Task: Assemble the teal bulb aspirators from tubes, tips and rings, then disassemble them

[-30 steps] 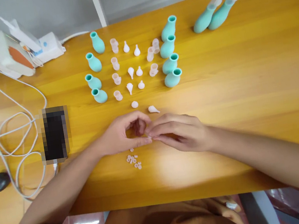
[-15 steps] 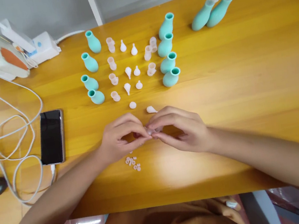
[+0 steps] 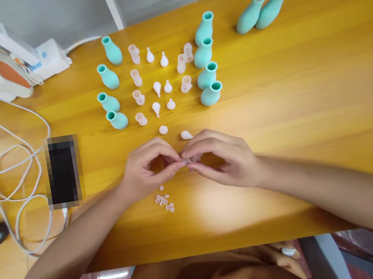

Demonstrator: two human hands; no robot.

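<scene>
My left hand [image 3: 150, 168] and my right hand [image 3: 225, 158] meet above the table, both closed in a pinch. Between their fingertips is a small translucent plastic connector [image 3: 190, 159], mostly hidden by the fingers; whether a second piece is pinched with it I cannot make out. Just beyond my right fingers lies a white fluted plug [image 3: 186, 135] on its side. A round white piece [image 3: 163, 130] sits beyond my left hand. Nearer me, below the left fingers, lies a loose group of tiny clear rings [image 3: 165, 202].
Teal rubber bulbs stand in a left column [image 3: 109, 77] and a right column [image 3: 208, 75]. Between them are translucent connectors [image 3: 136, 77] and small white plugs [image 3: 167, 86]. Two bulbs with white nozzles [image 3: 248, 16] lie back right. A phone [image 3: 62, 172], cables and a power strip [image 3: 53, 57] occupy the left.
The view has shifted slightly. My left fingertips have moved a little on the connector, covering its left part more. The hands stay pinched together, and the things on the table have not moved.
</scene>
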